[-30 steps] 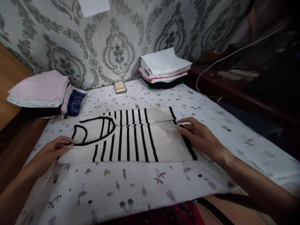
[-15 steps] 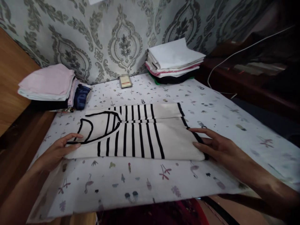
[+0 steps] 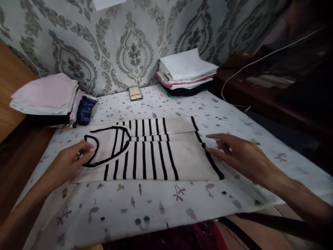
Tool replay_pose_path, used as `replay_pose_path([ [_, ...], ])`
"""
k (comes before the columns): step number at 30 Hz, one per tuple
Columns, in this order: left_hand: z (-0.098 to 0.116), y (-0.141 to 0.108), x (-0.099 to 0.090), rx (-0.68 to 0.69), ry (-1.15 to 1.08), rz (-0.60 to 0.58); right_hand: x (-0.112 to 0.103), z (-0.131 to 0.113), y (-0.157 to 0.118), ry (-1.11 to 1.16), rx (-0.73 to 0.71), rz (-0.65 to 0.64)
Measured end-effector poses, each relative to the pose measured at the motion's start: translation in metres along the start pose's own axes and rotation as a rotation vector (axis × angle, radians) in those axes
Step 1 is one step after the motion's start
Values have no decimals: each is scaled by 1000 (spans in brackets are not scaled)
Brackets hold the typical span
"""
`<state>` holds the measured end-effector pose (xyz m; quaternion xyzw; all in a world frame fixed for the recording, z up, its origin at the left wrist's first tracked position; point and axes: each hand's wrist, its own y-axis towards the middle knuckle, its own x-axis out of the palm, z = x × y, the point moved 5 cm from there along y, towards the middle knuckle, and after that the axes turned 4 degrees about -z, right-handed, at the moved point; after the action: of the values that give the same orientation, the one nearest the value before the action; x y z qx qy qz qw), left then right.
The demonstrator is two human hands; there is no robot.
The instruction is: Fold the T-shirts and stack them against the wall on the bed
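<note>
A grey wall (image 3: 104,41) with scrolling medallions rises behind a white sheet (image 3: 117,215) printed with small plants and birds, its near edge slightly wavy. Wooden panelling (image 3: 13,100) flanks the left side. A cream knit top (image 3: 192,156), striped black, lies flat mid-sheet, neckline to the left. Folded clothes sit in two piles against the wall: a pink-topped stack (image 3: 47,93) at left, a white-topped stack (image 3: 187,69) at right. The right hand (image 3: 236,156) spreads thumb and fingers beside the black hem; the left hand (image 3: 69,161) curves over the neckline end, its grip impossible to tell. A blurred packet (image 3: 135,93) rests near the wall.
</note>
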<state>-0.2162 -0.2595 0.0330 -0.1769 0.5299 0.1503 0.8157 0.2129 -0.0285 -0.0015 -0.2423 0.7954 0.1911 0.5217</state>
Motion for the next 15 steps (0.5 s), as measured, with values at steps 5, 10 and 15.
replay_pose_path([
  [5,88,49,22,324,126,-31,4,-26,47,-362,-132,-21],
  [10,120,81,53,426,388,-46,11,-34,65,-473,-61,-130],
  [15,120,86,53,404,542,-17,8,-33,63,-466,-66,-110],
])
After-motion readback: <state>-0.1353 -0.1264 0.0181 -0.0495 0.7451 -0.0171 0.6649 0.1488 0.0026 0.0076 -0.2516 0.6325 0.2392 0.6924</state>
